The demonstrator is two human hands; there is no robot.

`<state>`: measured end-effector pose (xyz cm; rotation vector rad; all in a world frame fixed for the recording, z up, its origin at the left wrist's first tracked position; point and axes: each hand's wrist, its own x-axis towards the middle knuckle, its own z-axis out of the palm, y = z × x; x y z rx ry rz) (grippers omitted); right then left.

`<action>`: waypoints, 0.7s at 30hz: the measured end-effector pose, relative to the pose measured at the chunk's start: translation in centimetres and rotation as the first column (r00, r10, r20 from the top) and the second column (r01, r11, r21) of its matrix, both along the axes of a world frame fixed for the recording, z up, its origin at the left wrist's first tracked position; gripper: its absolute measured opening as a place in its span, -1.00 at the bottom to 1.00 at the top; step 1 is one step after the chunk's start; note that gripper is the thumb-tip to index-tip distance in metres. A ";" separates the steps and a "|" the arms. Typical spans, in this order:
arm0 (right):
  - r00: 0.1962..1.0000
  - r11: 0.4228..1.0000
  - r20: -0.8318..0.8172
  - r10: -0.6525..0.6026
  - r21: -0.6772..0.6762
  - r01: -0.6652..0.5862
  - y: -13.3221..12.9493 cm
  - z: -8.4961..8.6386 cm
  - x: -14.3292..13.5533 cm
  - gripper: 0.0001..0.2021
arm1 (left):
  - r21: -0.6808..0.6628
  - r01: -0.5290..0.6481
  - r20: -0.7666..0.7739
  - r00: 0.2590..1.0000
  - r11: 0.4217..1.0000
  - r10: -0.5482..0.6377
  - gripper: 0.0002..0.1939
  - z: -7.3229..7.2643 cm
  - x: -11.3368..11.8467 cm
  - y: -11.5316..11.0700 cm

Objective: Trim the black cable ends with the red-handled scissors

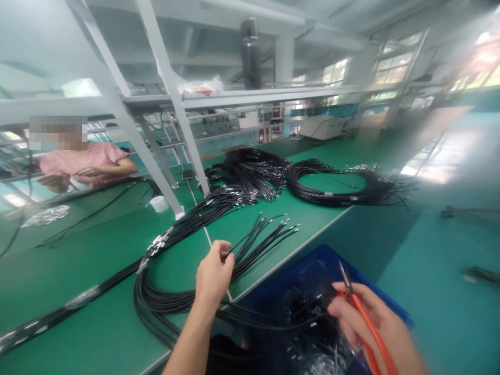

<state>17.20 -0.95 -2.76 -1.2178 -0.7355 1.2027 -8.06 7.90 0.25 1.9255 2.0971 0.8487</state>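
Note:
My left hand (216, 268) is closed over a bundle of black cables (167, 301) on the green table, its thumb and forefinger pinched on at least one of them. The cables' silver-tipped ends (287, 226) fan out beyond the fingers. In my right hand (375, 317) are orange-handled pliers (365, 315), with their pointed metal jaws tilted up and away from the bundle. A black cable (273, 327) runs low across to the fingertips of my right hand; whether they grip it, I cannot tell. Beneath that hand is a blue bin (326, 255).
Scraps and clear plastic bits (324, 359) lie in the bin. More black cable coils (332, 198) and a cable heap (253, 172) cover the green table (97, 260) behind. White shelf posts (175, 99) rise at its back. A person in pink (91, 161) works across at left.

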 end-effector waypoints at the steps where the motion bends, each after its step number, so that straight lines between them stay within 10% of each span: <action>1: 0.999 1.000 -0.033 -0.022 0.004 0.022 0.0 0.1 0.0 -0.59 | -0.001 0.051 0.018 0.999 0.999 -0.051 -0.83 0.7 0.8 -0.3; 5: 0.992 1.000 -0.129 -0.014 -0.009 0.013 -0.1 -0.3 0.0 -0.60 | 0.067 0.368 0.060 0.926 0.927 -0.372 -0.77 3.0 6.0 -2.4; 9: 0.986 0.999 -0.165 -0.009 -0.045 0.001 -0.1 -1.9 0.0 -0.59 | 0.065 0.674 0.022 0.737 0.736 -0.676 -0.83 2.9 10.6 -4.9; 16: 0.949 0.981 -0.272 -0.161 0.058 0.183 -0.4 -0.2 -1.1 -0.57 | 0.000 0.577 0.620 0.641 0.817 -0.453 -0.93 -0.7 10.8 -5.9; 21: 0.916 0.971 -0.348 -0.201 0.052 0.233 -0.4 1.4 -1.8 -0.61 | -0.076 0.598 0.743 0.568 0.798 -0.355 -0.86 -1.6 10.5 -6.2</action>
